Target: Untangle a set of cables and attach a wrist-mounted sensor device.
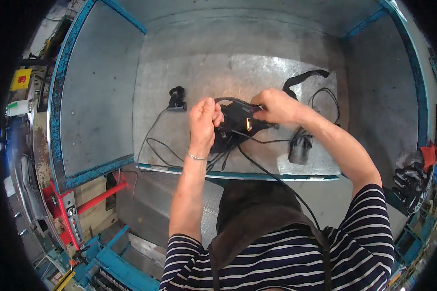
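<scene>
My left hand point(206, 121) is closed in a fist at the left side of a black bundle point(235, 116), which looks like fabric with wires coming out. From that fist a black cable point(235, 100) arcs over to my right hand point(277, 106), whose fingers are bent and closed at the bundle's right end. The fingertips of both hands are partly hidden. A small gold-coloured piece point(249, 124) shows on the bundle between the hands. Several thin cables spread from its underside, and one long cable point(272, 175) runs over the front edge toward my body.
The metal bench point(199, 58) has grey side walls with blue frames. A small black wired device point(176, 99) lies left, a dark cylinder point(300, 150) right. Behind my right hand lie a black strap point(306, 77) and a cable loop point(332, 92). Dark gloves point(408, 179) are outside, far right.
</scene>
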The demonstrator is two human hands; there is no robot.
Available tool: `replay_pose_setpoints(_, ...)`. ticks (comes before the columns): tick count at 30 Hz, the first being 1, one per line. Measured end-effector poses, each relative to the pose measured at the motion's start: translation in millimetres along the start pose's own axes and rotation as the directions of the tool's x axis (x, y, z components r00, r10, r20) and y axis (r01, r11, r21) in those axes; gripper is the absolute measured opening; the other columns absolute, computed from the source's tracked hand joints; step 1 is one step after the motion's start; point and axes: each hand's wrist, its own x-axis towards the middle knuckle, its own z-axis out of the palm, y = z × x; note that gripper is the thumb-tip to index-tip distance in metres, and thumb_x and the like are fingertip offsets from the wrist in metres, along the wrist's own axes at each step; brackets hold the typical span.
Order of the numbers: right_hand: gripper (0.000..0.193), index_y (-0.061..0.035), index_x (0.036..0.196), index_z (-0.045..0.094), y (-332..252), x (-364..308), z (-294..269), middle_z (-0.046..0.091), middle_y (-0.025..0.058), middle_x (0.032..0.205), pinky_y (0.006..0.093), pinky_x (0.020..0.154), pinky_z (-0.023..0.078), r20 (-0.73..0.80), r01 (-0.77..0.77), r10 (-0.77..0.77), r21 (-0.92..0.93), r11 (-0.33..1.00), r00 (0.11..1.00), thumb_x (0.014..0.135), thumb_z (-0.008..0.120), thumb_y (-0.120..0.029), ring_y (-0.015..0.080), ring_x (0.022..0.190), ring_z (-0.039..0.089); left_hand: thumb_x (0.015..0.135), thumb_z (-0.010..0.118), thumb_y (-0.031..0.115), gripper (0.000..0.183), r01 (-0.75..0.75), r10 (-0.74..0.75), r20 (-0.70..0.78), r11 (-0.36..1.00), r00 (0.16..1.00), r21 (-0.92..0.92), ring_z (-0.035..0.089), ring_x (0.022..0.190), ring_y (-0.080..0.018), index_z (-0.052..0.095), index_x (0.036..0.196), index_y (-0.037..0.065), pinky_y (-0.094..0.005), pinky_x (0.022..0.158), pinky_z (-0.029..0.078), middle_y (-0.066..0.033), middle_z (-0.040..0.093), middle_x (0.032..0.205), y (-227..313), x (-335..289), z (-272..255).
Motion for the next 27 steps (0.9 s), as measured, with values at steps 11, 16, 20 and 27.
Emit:
replay_pose_setpoints(11, 0.011, 0.0039, 0.07, 0.061, 32.4, 21.0, 14.8, 0.062, 0.0249, 0.074, 0.0431, 0.067, 0.052, -0.277, -0.159, 0.014, -0.511, 0.845, 0.961, 0.069, 0.058, -0.007, 0.037, 0.076, 0.065, 0.095, 0.053, 0.022, 0.021, 0.146, -0.126, 0.147, 0.98, 0.981, -0.135, 0.046, 0.059, -0.0123, 0.058, 0.09, 0.002, -0.0327, 0.07, 0.047, 0.001, 0.044, 0.067, 7.9, 4.0, -14.4)
replay_pose_setpoints(16, 0.015, 0.0032, 0.076, 0.062, 27.9, 48.4, -1.0, 0.061, 0.0246, 0.072, 0.0424, 0.065, 0.051, -0.442, -0.128, -0.016, -0.295, 0.947, 0.897, 0.076, 0.055, -0.011, 0.0379, 0.075, 0.064, 0.095, 0.051, 0.018, 0.017, 0.105, -0.091, 0.1, 0.983, 0.991, -0.148, 0.055, 0.072, -0.0156, 0.058, 0.095, 0.002, -0.032, 0.076, 0.046, -0.0049, 0.059, 0.082, -5.2, 14.4, -26.2)
replay_pose_setpoints(20, 0.02, 0.0012, 0.093, 0.064, -15.6, 85.1, -3.3, 0.06, 0.0212, 0.071, 0.0373, 0.061, 0.048, -0.545, 0.143, -0.004, 0.213, 0.966, 0.839, 0.082, 0.063, -0.015, 0.0338, 0.065, 0.06, 0.097, 0.048, 0.016, 0.016, -0.093, 0.076, -0.139, 0.988, 0.987, -0.122, 0.056, 0.087, -0.0143, 0.057, 0.099, 0.003, -0.0276, 0.078, 0.043, -0.009, 0.062, 0.109, -12.7, 21.8, -13.5)
replay_pose_setpoints(27, 0.015, 0.0001, 0.091, 0.064, -37.6, 117.6, 44.0, 0.065, 0.015, 0.075, 0.0335, 0.056, 0.048, -0.601, 0.299, -0.227, 0.021, 0.954, 0.767, 0.085, 0.062, -0.013, 0.0257, 0.061, 0.062, 0.1, 0.041, 0.015, 0.019, -0.345, 0.38, -0.353, 0.925, 0.855, 0.159, 0.052, 0.092, -0.0149, 0.054, 0.101, 0.003, -0.0277, 0.083, 0.042, -0.0093, 0.057, 0.119, -17.6, 17.1, -14.4)
